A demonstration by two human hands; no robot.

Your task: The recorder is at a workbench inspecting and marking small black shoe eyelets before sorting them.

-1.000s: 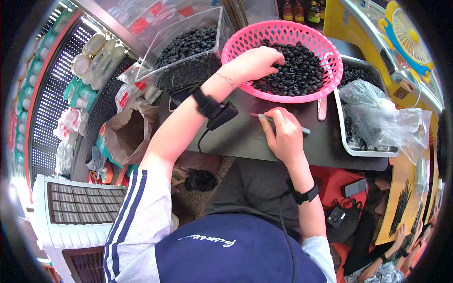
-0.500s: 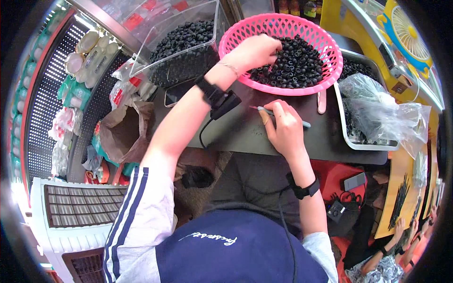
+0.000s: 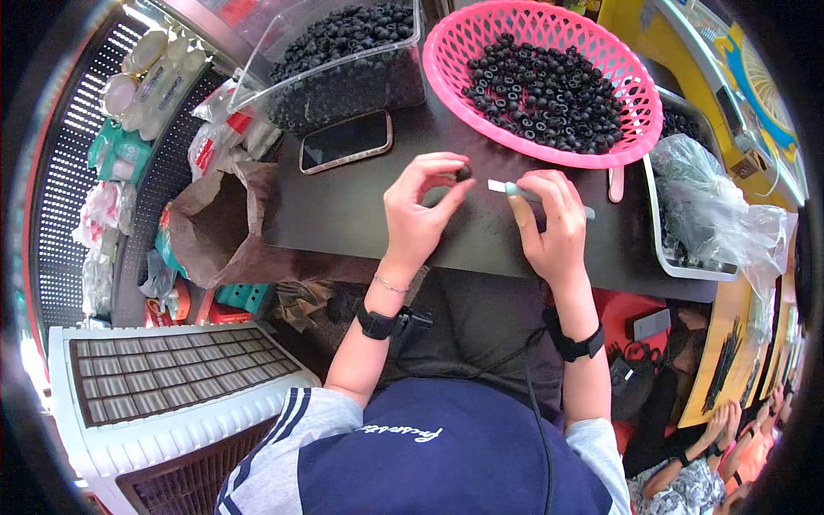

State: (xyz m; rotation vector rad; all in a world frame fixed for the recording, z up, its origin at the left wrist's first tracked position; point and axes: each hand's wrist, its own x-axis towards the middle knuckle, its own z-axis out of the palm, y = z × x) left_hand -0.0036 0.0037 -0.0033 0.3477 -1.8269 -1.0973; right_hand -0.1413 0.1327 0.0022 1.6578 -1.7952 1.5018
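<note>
My left hand [image 3: 421,210] pinches one small black round fruit [image 3: 463,173] between thumb and fingertips above the dark table [image 3: 343,215]. My right hand [image 3: 549,227] grips a small knife [image 3: 506,188] with a pale green handle; its short blade points left at the fruit, a little apart from it. Just beyond both hands sits a pink plastic basket [image 3: 618,150] filled with several of the same black fruits.
A clear plastic bin [image 3: 343,51] of black fruits stands at the back left, a smartphone [image 3: 345,141] lying in front of it. A metal tray [image 3: 678,257] with a crumpled plastic bag [image 3: 712,215] is at the right. A brown paper bag [image 3: 215,223] hangs off the left edge.
My left hand has come back from the pink basket with one black fruit and now holds it in front of the knife. My right hand stayed near the table middle.
</note>
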